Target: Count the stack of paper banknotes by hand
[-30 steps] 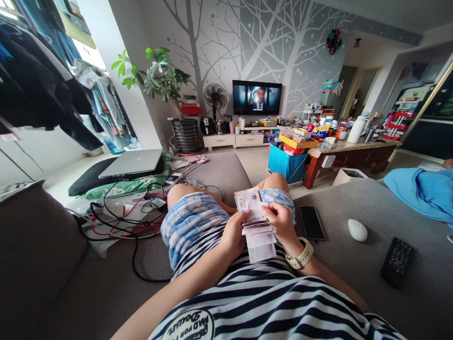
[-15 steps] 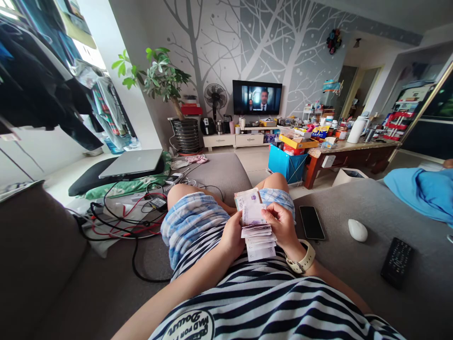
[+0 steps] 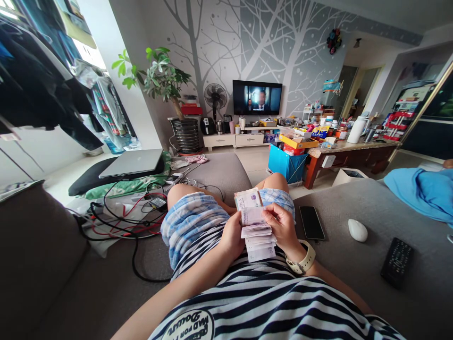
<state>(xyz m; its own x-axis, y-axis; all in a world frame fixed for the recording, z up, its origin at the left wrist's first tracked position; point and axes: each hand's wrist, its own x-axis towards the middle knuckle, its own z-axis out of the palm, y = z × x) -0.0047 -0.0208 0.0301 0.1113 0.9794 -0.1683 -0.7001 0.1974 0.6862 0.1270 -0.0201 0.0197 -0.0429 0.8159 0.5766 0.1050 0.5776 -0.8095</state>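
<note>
Overlapping banknotes (image 3: 253, 216), left hand (image 3: 233, 237) part-hidden

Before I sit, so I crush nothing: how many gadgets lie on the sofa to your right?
3: the phone beside your right hand, the white mouse right of it, and the black remote farther right. Something cut off at the right edge is unclear.

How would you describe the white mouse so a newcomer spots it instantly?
Find the grey sofa, then look to the right of the right hand. A black phone, the white mouse and a black remote lie there in that order, going outward. The mouse is the only pale, rounded one; its neighbours are dark and oblong.
</note>
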